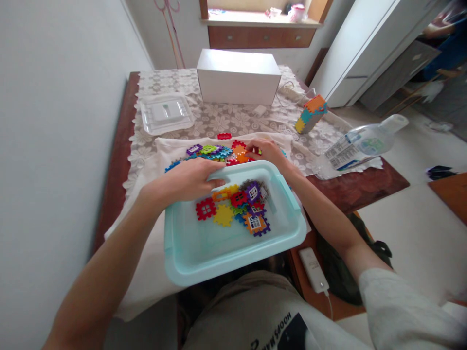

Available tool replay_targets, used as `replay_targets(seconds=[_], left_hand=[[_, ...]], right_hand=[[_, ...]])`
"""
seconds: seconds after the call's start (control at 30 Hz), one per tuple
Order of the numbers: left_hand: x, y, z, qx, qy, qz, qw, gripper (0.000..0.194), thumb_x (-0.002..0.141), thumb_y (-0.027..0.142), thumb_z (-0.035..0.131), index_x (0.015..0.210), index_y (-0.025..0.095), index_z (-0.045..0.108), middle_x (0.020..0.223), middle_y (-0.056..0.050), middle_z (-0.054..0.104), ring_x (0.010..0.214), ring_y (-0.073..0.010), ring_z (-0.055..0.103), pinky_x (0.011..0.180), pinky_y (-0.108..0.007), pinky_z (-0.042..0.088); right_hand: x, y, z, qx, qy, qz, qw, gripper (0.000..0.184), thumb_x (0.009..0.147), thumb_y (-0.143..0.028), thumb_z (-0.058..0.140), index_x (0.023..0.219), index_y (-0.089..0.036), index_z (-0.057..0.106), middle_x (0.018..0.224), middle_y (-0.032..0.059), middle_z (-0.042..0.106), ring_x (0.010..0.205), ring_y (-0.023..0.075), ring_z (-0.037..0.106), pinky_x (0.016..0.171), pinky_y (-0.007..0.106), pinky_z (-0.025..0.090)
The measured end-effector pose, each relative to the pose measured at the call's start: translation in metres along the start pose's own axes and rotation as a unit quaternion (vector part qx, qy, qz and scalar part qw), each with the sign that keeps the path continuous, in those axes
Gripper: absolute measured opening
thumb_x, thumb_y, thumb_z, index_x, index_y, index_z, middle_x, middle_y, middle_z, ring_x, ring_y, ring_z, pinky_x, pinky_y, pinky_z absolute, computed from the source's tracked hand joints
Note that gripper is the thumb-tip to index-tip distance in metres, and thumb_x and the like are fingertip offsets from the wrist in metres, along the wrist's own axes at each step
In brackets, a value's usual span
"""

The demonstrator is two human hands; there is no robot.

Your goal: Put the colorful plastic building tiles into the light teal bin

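Observation:
A pale blue plastic tub (189, 253) rests at the table's near edge, over my lap. Several coloured interlocking tiles (237, 206) lie inside it. My left hand (189, 181) lies over the tub's far rim, fingers curled around the edge. A heap of more coloured tiles (215, 151) sits on a white cloth (164, 150) just beyond the tub. My right hand (264, 150) reaches into that heap, fingertips pinched around an orange tile (241, 156).
A white box (237, 78) stands at the table's far side, a clear plastic lid (166, 113) to its left. A built block of tiles (310, 114) and a tipped plastic bottle (359, 146) lie at the right. A power bank (314, 270) lies near my knee.

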State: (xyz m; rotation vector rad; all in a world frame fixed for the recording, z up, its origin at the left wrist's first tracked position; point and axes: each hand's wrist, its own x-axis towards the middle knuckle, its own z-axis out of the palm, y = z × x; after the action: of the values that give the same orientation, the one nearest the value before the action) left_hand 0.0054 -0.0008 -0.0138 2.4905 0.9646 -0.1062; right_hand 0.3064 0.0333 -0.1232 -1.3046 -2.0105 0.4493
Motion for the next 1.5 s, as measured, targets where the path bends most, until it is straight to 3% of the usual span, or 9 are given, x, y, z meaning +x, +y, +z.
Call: replay_targets(seconds=[0.27, 0.4, 0.57, 0.7, 0.83, 1.0, 1.27, 1.5], left_hand=[[0.001, -0.001, 0.0, 0.002, -0.006, 0.0, 1.0, 0.029, 0.109, 0.046, 0.056, 0.102, 0.021, 0.07, 0.101, -0.01, 0.08, 0.088, -0.0272, 0.069, 0.075, -0.036, 0.043], [0.0, 0.0, 0.0, -0.006, -0.002, 0.0, 1.0, 0.03, 0.109, 0.048, 0.057, 0.101, 0.022, 0.07, 0.1, -0.01, 0.079, 0.087, -0.0279, 0.069, 0.076, -0.037, 0.044], [0.0, 0.0, -0.001, -0.01, -0.007, 0.0, 1.0, 0.029, 0.109, 0.048, 0.056, 0.097, 0.024, 0.065, 0.098, -0.009, 0.077, 0.085, -0.0273, 0.068, 0.077, -0.038, 0.043], [0.001, -0.001, 0.0, -0.01, -0.003, 0.001, 1.0, 0.03, 0.109, 0.05, 0.056, 0.098, 0.024, 0.066, 0.098, -0.01, 0.077, 0.085, -0.028, 0.067, 0.077, -0.038, 0.043], [0.0, -0.001, 0.0, -0.004, -0.005, 0.002, 1.0, 0.029, 0.109, 0.047, 0.056, 0.099, 0.023, 0.067, 0.099, -0.01, 0.079, 0.088, -0.0277, 0.07, 0.077, -0.037, 0.044], [0.0, 0.0, 0.0, -0.011, -0.001, 0.003, 1.0, 0.03, 0.109, 0.047, 0.056, 0.099, 0.022, 0.068, 0.099, -0.01, 0.079, 0.086, -0.027, 0.068, 0.076, -0.037, 0.043], [0.001, 0.0, -0.001, -0.006, -0.004, 0.008, 1.0, 0.029, 0.108, 0.047, 0.055, 0.099, 0.022, 0.068, 0.099, -0.01, 0.08, 0.085, -0.0269, 0.067, 0.076, -0.038, 0.044], [-0.001, -0.001, -0.001, -0.004, -0.008, 0.007, 1.0, 0.027, 0.11, 0.045, 0.054, 0.1, 0.023, 0.067, 0.1, -0.009, 0.08, 0.085, -0.0258, 0.067, 0.075, -0.038, 0.042]], right_hand=[[0.003, 0.005, -0.01, -0.001, -0.025, 0.024, 0.999, 0.004, 0.089, -0.024, 0.077, 0.09, -0.02, 0.077, 0.089, 0.0025, 0.079, 0.079, 0.0172, 0.065, 0.081, 0.031, 0.047], [0.006, 0.003, -0.012, 0.095, 0.035, 0.034, 0.994, 0.012, 0.087, -0.03, 0.08, 0.087, -0.02, 0.073, 0.08, 0.0, 0.072, 0.071, 0.0151, 0.058, 0.073, 0.031, 0.045], [0.009, 0.0, -0.01, 0.305, 0.123, 0.047, 0.943, 0.045, 0.084, -0.06, 0.091, 0.089, -0.024, 0.064, 0.083, -0.0017, 0.067, 0.072, 0.0135, 0.058, 0.067, 0.028, 0.049], [0.007, -0.007, -0.007, 0.396, 0.141, 0.062, 0.905, 0.066, 0.08, -0.083, 0.088, 0.092, -0.027, 0.056, 0.088, -0.0014, 0.065, 0.075, 0.0138, 0.06, 0.069, 0.029, 0.056], [0.001, -0.025, -0.01, 0.447, 0.121, 0.062, 0.884, 0.07, 0.075, -0.086, 0.09, 0.092, -0.027, 0.056, 0.092, 0.0, 0.066, 0.075, 0.0143, 0.06, 0.072, 0.03, 0.059], [-0.007, -0.046, -0.016, 0.502, 0.067, 0.021, 0.862, 0.066, 0.071, -0.075, 0.1, 0.083, -0.026, 0.056, 0.075, -0.0036, 0.058, 0.07, 0.0148, 0.055, 0.071, 0.031, 0.056], [-0.011, -0.058, -0.023, 0.454, -0.08, -0.042, 0.887, 0.058, 0.079, -0.071, 0.096, 0.077, -0.024, 0.063, 0.077, -0.0001, 0.063, 0.074, 0.016, 0.054, 0.069, 0.031, 0.05], [-0.013, -0.055, -0.025, 0.449, -0.123, -0.091, 0.88, 0.057, 0.09, -0.075, 0.084, 0.078, -0.022, 0.066, 0.101, 0.0064, 0.073, 0.102, 0.0238, 0.068, 0.1, 0.043, 0.057]])
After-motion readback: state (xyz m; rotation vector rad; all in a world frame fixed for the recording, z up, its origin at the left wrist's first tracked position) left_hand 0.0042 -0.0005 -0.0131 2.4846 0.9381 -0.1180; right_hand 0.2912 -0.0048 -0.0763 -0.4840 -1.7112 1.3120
